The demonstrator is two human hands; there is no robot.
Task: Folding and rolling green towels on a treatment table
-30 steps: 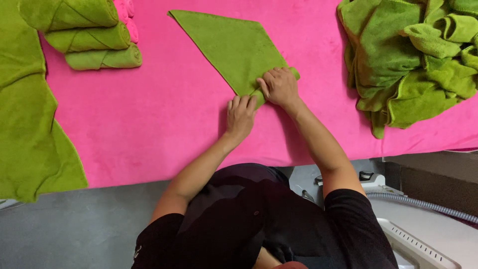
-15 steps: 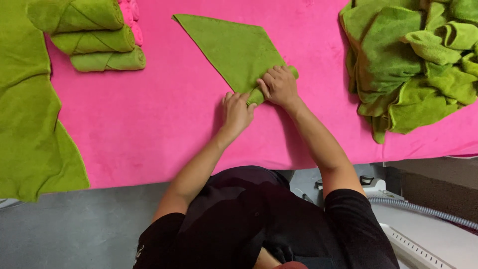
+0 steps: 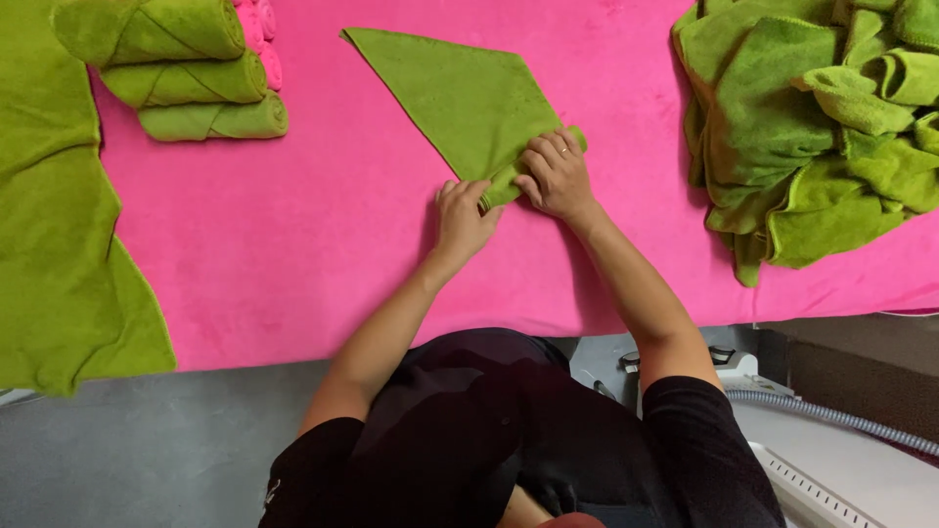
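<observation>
1. A bright pink plush cover (image 3: 323,254) fills most of the frame.
2. A large green cloth (image 3: 49,235) hangs over the left edge.
3. A rumpled heap of green towels (image 3: 812,127) sits at the upper right.
4. A flat green triangular towel (image 3: 450,93) lies at top centre, its near edge rolled.
5. Three rolled green towels (image 3: 186,78) stack at the upper left.
6. The right hand (image 3: 556,176) curls its fingers over the roll.
7. The left hand (image 3: 463,217) pinches the roll's end.

Open pink cloth (image 3: 323,244), towel pile (image 3: 812,137) right, rolls (image 3: 186,78) left
</observation>
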